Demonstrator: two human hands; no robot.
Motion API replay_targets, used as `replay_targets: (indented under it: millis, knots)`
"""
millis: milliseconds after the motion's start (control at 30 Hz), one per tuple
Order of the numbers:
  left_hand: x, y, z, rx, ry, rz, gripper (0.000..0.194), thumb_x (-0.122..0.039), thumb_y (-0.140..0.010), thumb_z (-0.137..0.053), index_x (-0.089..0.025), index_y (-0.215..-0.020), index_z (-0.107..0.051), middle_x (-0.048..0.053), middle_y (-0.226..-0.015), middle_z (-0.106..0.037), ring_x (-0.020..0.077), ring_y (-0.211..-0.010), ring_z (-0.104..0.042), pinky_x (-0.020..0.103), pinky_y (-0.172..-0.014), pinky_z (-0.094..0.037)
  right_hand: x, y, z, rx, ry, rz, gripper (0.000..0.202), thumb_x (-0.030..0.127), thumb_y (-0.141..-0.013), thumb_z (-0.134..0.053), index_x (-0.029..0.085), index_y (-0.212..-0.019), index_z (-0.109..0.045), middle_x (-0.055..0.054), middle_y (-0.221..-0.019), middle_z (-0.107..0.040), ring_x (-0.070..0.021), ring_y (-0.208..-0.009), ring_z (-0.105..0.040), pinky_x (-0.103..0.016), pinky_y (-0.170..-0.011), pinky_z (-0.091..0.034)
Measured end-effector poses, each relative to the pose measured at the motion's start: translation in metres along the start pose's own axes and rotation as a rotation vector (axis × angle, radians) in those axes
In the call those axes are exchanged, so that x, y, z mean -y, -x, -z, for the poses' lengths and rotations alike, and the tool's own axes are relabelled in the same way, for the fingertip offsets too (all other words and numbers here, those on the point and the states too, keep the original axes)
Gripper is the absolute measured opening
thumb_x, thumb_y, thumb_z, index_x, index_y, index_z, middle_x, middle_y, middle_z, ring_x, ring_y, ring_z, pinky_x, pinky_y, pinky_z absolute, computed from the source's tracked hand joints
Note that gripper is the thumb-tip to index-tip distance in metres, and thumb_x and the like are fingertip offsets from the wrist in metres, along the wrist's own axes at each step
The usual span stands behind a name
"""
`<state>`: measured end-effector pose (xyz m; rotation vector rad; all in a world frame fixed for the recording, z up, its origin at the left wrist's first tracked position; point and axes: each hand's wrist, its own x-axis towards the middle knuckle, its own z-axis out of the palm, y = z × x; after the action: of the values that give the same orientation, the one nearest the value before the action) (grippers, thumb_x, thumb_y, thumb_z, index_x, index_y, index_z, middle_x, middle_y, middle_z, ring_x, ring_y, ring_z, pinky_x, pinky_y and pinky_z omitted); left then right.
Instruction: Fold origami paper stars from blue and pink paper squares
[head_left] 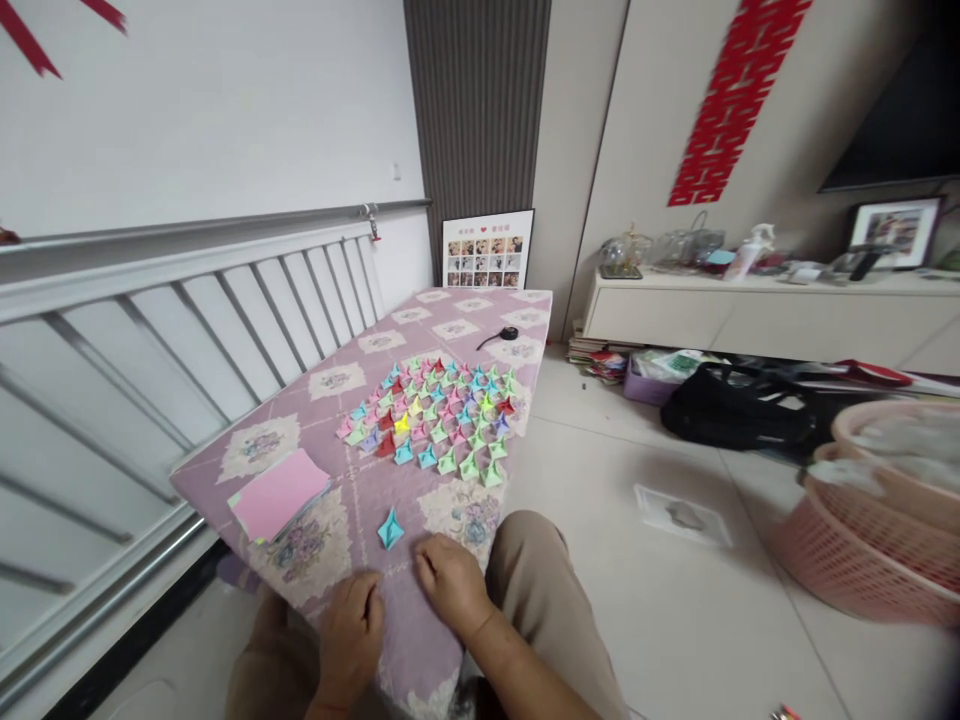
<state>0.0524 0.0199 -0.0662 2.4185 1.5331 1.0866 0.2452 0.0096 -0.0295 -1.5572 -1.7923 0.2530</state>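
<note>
On the tabletop (409, 640), a blue folded paper (390, 530) sits just beyond the left hand (352, 625) and right hand (454, 585), both curled into loose fists. Pink sheets (279, 495) lie to the left.

Between the left hand (352, 630) and the right hand (454, 580), a bare strip of worktop (405, 645) runs forward until a blue folded-paper piece (390, 530) just ahead blocks it. Farther ahead, close-set rows of colourful folded-paper pieces (437, 432) bar any low path. Ahead and left of the left hand lies a pink-topped paper stack (279, 495); a gap separates it from the blue piece. A knee (534, 550) stands just right of the right hand.
</note>
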Motion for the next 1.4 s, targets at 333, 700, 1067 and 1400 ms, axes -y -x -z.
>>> replay_targets:
  millis: [333, 700, 1067, 1400]
  knots:
    - [-0.010, -0.004, 0.004, 0.036, 0.001, 0.046, 0.025, -0.024, -0.089, -0.039, -0.020, -0.093, -0.063, 0.006, -0.089, -0.068, 0.0213, -0.085, -0.064, 0.035, -0.078, -0.051, 0.000, -0.001, 0.004, 0.023, -0.026, 0.048, 0.014, 0.016, -0.086, -0.046, 0.021, -0.084, -0.059, -0.002, -0.078, -0.062, -0.0158, -0.075, -0.059, -0.025, -0.070, -0.041]
    - [-0.019, -0.009, 0.007, 0.113, 0.038, 0.146, 0.027, -0.022, -0.089, -0.038, -0.020, -0.096, -0.063, 0.008, -0.092, -0.068, 0.0225, -0.088, -0.062, 0.038, -0.081, -0.049, -0.003, -0.004, 0.004, 0.052, -0.003, 0.079, 0.019, 0.019, -0.089, -0.043, 0.023, -0.089, -0.061, -0.002, -0.083, -0.067, -0.0178, -0.079, -0.064, -0.028, -0.073, -0.047]
    - [-0.023, -0.013, 0.011, 0.115, 0.044, 0.175, 0.027, -0.020, -0.088, -0.038, -0.021, -0.096, -0.063, 0.007, -0.093, -0.067, 0.0223, -0.090, -0.061, 0.037, -0.083, -0.046, -0.005, -0.002, -0.001, 0.029, 0.015, 0.091, 0.024, 0.020, -0.083, -0.051, 0.023, -0.105, -0.062, -0.004, -0.096, -0.072, -0.0193, -0.089, -0.067, -0.030, -0.079, -0.052]
    - [-0.031, -0.026, 0.019, 0.107, 0.206, 0.294, 0.025, -0.025, -0.087, -0.039, -0.020, -0.088, -0.064, 0.007, -0.086, -0.067, 0.0218, -0.084, -0.061, 0.036, -0.079, -0.048, -0.006, -0.004, -0.002, 0.048, 0.049, 0.125, 0.028, 0.015, -0.084, -0.046, 0.024, -0.104, -0.063, -0.004, -0.095, -0.072, -0.0191, -0.086, -0.068, -0.030, -0.078, -0.052]
